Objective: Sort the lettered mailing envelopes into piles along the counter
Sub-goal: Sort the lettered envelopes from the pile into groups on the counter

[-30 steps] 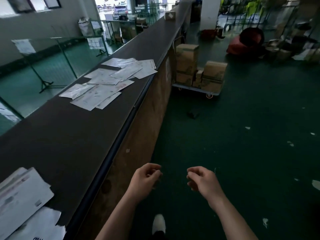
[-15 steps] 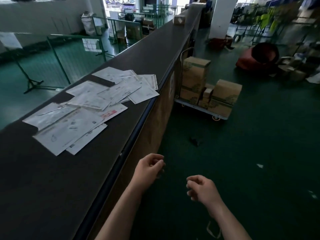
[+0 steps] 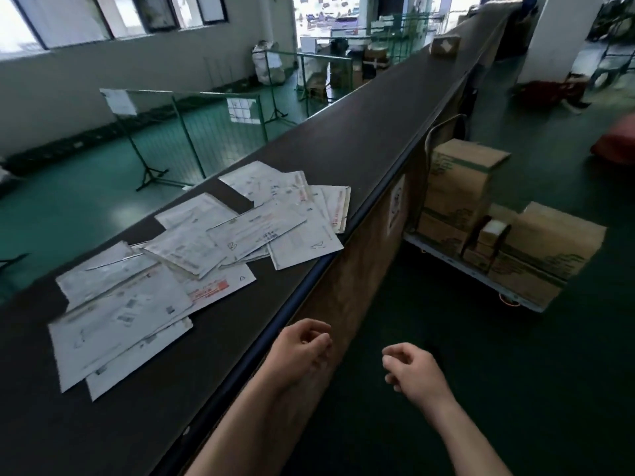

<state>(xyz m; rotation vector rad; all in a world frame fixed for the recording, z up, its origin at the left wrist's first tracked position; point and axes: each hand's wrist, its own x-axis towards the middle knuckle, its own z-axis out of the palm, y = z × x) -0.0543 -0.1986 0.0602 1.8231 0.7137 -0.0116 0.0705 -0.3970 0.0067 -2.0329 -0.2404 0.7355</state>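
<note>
- Both hands hang empty in the head view: my left hand (image 3: 302, 348) is just off the rounded front edge of the worktop (image 3: 360, 139), fingers loosely curled round nothing, and my right hand (image 3: 410, 367) floats beside it over the green floor (image 3: 515, 389), just as slack and just as empty.
- Neither hand touches any mail.
- Ahead and to my left, the mailing envelopes (image 3: 192, 255) lie on the worktop in one loose, overlapping spread running from near me to farther along.
- A few carry a hand-drawn mark in a corner; I can make out what looks like a "B" on one envelope (image 3: 256, 228) lying on top and a triangle-like "A" on another envelope (image 3: 220, 286), but most marks are too small or blurred to read.
- A small parcel (image 3: 444, 44) sits far down the worktop, well apart from the mail.
- Cardboard boxes (image 3: 460, 176) sit stacked on a low trolley (image 3: 481, 273) against the counter front, beyond my hands.
- My judgement: this heap is unsorted, since differing letters overlap. I see no tidy pile here, so nearly all the sorting here is left, starting with reaching in for a top envelope.
</note>
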